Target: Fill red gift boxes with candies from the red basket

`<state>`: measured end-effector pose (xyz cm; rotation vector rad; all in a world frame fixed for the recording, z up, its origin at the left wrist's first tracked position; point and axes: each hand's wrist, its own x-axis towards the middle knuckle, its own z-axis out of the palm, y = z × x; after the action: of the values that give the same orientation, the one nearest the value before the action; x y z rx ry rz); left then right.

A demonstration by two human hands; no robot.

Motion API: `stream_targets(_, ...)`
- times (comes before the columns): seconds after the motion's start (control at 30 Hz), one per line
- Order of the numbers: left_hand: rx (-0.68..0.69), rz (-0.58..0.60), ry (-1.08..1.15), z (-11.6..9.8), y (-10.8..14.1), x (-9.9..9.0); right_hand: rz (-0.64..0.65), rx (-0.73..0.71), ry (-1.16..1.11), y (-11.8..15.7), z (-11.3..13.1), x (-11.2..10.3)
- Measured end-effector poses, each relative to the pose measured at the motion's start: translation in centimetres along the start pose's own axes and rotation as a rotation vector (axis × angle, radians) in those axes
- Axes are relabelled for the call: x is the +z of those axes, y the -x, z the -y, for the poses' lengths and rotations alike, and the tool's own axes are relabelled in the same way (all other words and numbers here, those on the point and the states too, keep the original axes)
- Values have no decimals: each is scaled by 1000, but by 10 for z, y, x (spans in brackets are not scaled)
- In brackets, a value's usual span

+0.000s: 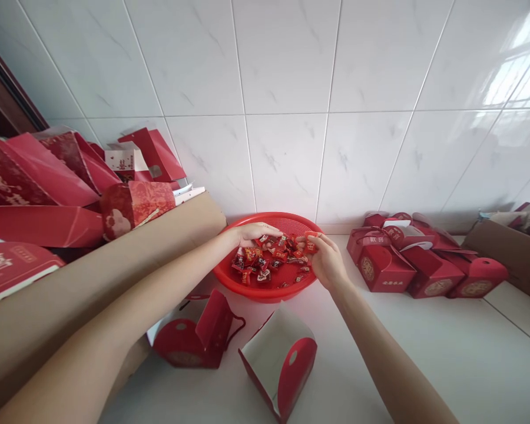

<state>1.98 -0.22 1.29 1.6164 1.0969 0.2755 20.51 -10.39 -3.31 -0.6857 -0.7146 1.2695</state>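
Note:
A round red plastic basket [242, 290] stands against the tiled wall, holding a loose pile of red-wrapped candies [265, 262]. My left hand [255, 232] reaches over its far left part, fingers stretched out flat beside the candies; whether any rests against the palm cannot be made out. At the basket's right side, my right hand [329, 259] pinches a red-wrapped candy [311, 242] between thumb and fingers. Nearer to me stand an open red gift box [287, 365] with a pale inside and another red gift box [189, 341] with a cord handle, its flap raised.
On the left, a large cardboard box [159, 247] is full of red gift boxes and bags [62, 171]. Several closed red gift boxes [388, 268] stand grouped at the right. Another cardboard box [503, 253] sits at the far right. White wall tiles [287, 159] rise behind the basket.

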Motion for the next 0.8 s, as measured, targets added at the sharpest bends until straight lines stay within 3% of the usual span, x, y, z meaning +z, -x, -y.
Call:
stream_targets(0.1, -16, 34, 55, -2, 6, 0, 8, -4, 3, 0, 0, 0)
stream_targets(0.3, -144, 105, -83, 9, 12, -15, 18, 4, 6, 0, -1, -1)
stream_targets(0.53, -108, 160, -75, 18, 18, -18, 10, 16, 6, -1, -1, -1)
stream_targets(0.67, -112, 231, -181, 20, 16, -23, 7, 7, 20, 1, 0, -1)
stream_targets(0.73, -124, 206, -318, 22, 12, -31, 8, 3, 26, 1, 0, -1)
stream_targets(0.8, -153, 74, -547, 25, 8, -41, 8, -2, 29, 1, 0, -1)
